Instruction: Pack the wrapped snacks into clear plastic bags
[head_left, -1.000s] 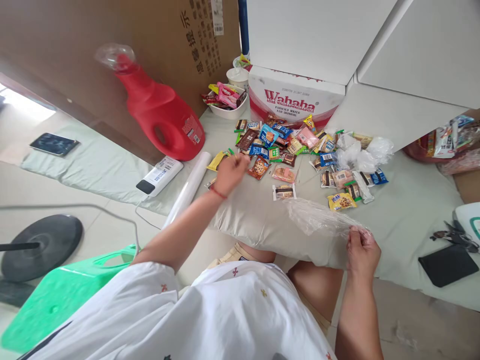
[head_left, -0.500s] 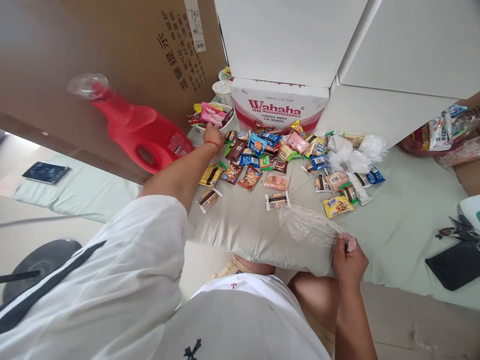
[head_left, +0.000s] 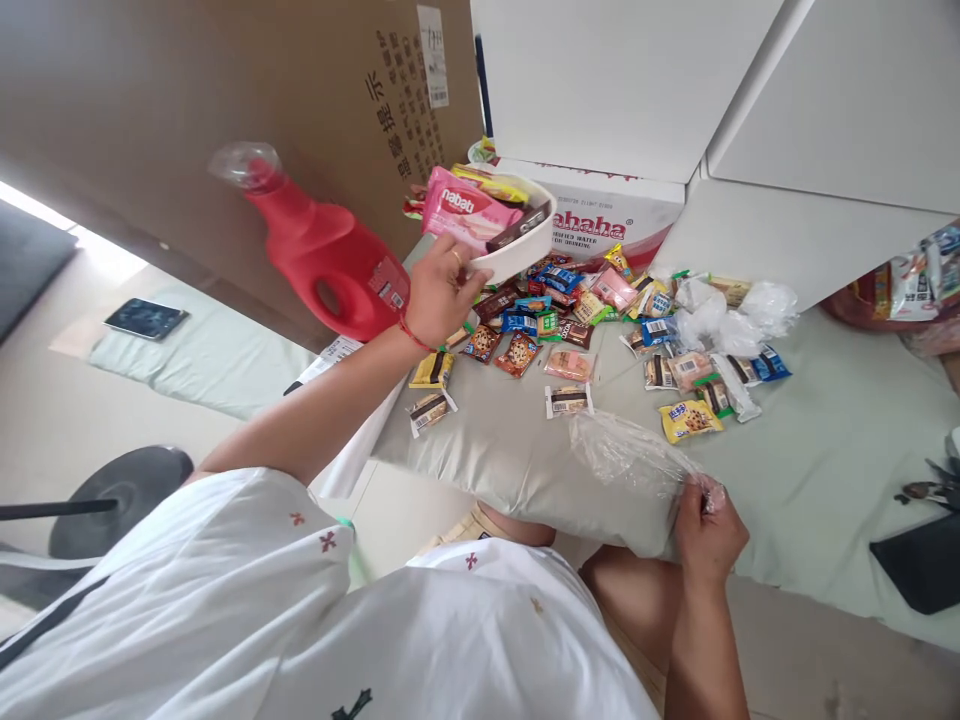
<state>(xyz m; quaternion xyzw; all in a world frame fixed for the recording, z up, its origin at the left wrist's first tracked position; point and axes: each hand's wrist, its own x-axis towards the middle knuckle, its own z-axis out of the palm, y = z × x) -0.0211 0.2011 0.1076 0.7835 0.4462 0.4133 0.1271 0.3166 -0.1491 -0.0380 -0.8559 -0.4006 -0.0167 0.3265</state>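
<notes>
My left hand (head_left: 442,290) grips the near rim of a white bowl (head_left: 521,262), which is tilted and raised in front of the Wahaha carton. Inside the bowl lie a pink nabati packet (head_left: 465,205), a yellow packet (head_left: 491,183) and a dark brown one (head_left: 517,228). My right hand (head_left: 709,530) is closed around the bunched end of a clear plastic bag (head_left: 622,445) at the front edge of the cushion. Beyond the bag, many small wrapped snacks (head_left: 517,352) lie scattered, with a yellow cookie packet (head_left: 690,420) among those nearest my right hand.
A red jug (head_left: 330,255) stands left of my left arm, against a large cardboard box (head_left: 337,80). The Wahaha carton (head_left: 645,215) is behind the snacks. Crumpled clear bags (head_left: 739,315) lie to the right. A black pouch (head_left: 919,560) and a phone (head_left: 146,318) rest at opposite sides.
My left hand has lifted the bowl with its packets off the back left and brought it up and to the right. My right hand keeps hold of the plastic bag, and the view has shifted slightly.
</notes>
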